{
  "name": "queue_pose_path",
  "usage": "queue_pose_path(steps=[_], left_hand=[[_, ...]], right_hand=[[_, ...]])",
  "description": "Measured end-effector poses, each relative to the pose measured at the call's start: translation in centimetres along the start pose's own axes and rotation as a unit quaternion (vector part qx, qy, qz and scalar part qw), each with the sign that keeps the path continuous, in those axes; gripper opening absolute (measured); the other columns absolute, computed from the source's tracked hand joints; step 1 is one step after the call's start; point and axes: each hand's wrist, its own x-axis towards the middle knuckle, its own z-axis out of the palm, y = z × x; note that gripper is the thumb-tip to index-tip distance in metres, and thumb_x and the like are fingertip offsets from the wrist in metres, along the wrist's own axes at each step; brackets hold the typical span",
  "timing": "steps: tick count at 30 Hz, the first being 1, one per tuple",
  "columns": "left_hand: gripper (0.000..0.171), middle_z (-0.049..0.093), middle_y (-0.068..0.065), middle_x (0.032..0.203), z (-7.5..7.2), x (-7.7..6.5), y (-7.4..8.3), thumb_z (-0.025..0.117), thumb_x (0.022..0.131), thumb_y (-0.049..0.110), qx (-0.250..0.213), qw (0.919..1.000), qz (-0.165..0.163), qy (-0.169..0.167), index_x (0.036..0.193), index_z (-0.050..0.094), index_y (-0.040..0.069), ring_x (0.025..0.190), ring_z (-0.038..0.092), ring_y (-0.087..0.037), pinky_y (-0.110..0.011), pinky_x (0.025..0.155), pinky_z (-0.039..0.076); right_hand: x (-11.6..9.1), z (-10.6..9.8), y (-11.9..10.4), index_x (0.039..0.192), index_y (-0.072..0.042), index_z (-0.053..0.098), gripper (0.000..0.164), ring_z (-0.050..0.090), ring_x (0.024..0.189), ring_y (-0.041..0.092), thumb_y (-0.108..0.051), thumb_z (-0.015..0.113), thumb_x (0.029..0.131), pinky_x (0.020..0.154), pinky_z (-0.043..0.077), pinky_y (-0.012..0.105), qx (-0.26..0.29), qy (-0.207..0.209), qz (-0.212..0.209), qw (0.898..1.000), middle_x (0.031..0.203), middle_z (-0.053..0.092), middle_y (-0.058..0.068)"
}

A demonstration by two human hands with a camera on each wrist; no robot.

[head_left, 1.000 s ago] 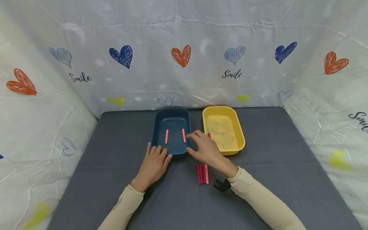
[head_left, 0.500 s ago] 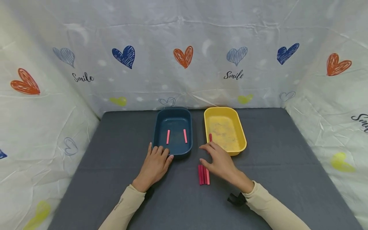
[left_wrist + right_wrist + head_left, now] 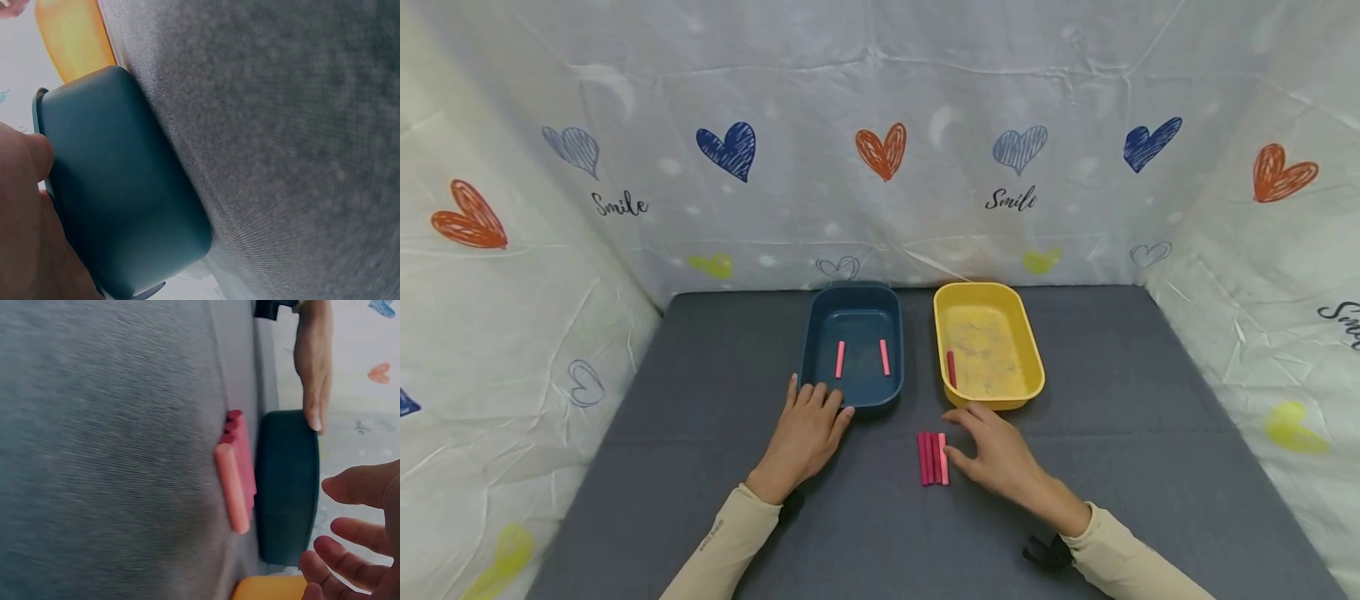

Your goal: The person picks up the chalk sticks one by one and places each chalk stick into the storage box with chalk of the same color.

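Note:
In the head view my left hand (image 3: 805,429) rests on the near-left rim of the dark blue tray (image 3: 891,317), its fingers lying over the edge. Two light pink chalk sticks (image 3: 840,359) lie apart inside that tray. My right hand (image 3: 1000,450), fingers spread and holding nothing, hovers just right of a row of chalk sticks on the table. The row has three dark red chalk sticks (image 3: 928,458) and a light pink chalk stick (image 3: 232,487) on its right end, close to my thumb. One dark red chalk stick (image 3: 952,368) lies in the yellow tray (image 3: 1030,342).
Both trays stand side by side at the back of the grey cloth-covered table (image 3: 722,358). Behind them hangs a white curtain (image 3: 805,200) printed with hearts, which also closes off both sides. A black strap piece (image 3: 1047,552) sits at my right wrist.
My right hand has drawn back from beside the blue tray, moving right and nearer, to the chalk row. The left hand stays on the blue tray's rim. No chalk stick has visibly moved.

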Motion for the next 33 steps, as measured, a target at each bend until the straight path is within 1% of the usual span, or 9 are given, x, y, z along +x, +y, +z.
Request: queue_pose_path(steps=[8,14,15,18,22,26,33], left_hand=[[0.030,0.056,-0.010,0.096,0.1,-0.2,0.0,0.049,0.102,0.038,0.002,1.0000,0.000,-0.001,0.105,0.059,0.010,0.097,0.052,-0.031,-0.065,0.114,0.026],[0.029,0.055,-0.009,0.095,0.3,-0.5,0.1,0.050,0.102,0.037,0.003,1.0000,0.003,0.002,0.105,0.059,0.010,0.097,0.052,-0.030,-0.066,0.113,0.027],[0.029,0.056,-0.009,0.096,0.3,-0.5,0.1,0.050,0.102,0.037,0.003,1.0000,0.003,0.003,0.105,0.059,0.010,0.097,0.052,-0.030,-0.066,0.113,0.027],[0.029,0.056,-0.009,0.096,0.3,-0.5,0.1,0.050,0.102,0.037,0.001,1.0000,0.002,0.004,0.105,0.059,0.010,0.097,0.052,-0.030,-0.066,0.113,0.027],[0.029,0.055,-0.010,0.095,0.2,-0.5,0.1,0.050,0.102,0.037,0.001,1.0000,0.001,0.008,0.105,0.059,0.010,0.096,0.052,-0.031,-0.066,0.113,0.027],[0.029,0.055,-0.010,0.095,0.1,-0.4,0.0,0.050,0.102,0.037,-0.001,0.9999,0.001,0.011,0.105,0.059,0.010,0.096,0.051,-0.030,-0.065,0.113,0.027],[0.029,0.055,-0.010,0.096,0.1,-0.3,0.0,0.050,0.102,0.037,0.000,0.9999,0.004,0.016,0.105,0.059,0.010,0.097,0.052,-0.031,-0.065,0.113,0.027]], right_hand=[[-1.4,1.0,0.5,0.115,-0.015,0.067,0.038,0.060,0.088,0.011,-0.026,0.080,0.081,0.074,0.052,0.029,0.028,-0.023,0.033,0.999,0.106,0.064,-0.003],[-2.0,1.5,0.8,0.115,-0.015,0.067,0.039,0.059,0.088,0.010,-0.026,0.081,0.079,0.073,0.051,0.028,0.039,-0.030,0.043,0.998,0.105,0.064,-0.004],[-2.1,1.6,0.8,0.115,-0.015,0.067,0.041,0.059,0.089,0.010,-0.026,0.081,0.079,0.074,0.052,0.028,0.039,-0.035,0.045,0.998,0.105,0.063,-0.004],[-2.2,1.8,1.0,0.119,-0.015,0.065,0.049,0.058,0.098,0.011,-0.031,0.083,0.076,0.084,0.053,0.035,0.032,-0.056,0.045,0.997,0.109,0.062,-0.004],[-2.1,2.1,1.4,0.125,-0.015,0.062,0.064,0.056,0.110,0.016,-0.039,0.086,0.071,0.095,0.050,0.045,0.026,-0.085,0.042,0.995,0.115,0.061,-0.003],[-1.8,2.2,1.7,0.129,-0.014,0.060,0.073,0.055,0.112,0.019,-0.043,0.088,0.068,0.096,0.048,0.048,0.033,-0.099,0.042,0.994,0.117,0.059,-0.001],[-1.4,2.4,2.0,0.131,-0.013,0.058,0.077,0.052,0.111,0.021,-0.044,0.088,0.068,0.095,0.046,0.050,0.030,-0.117,0.037,0.992,0.118,0.059,0.001]])
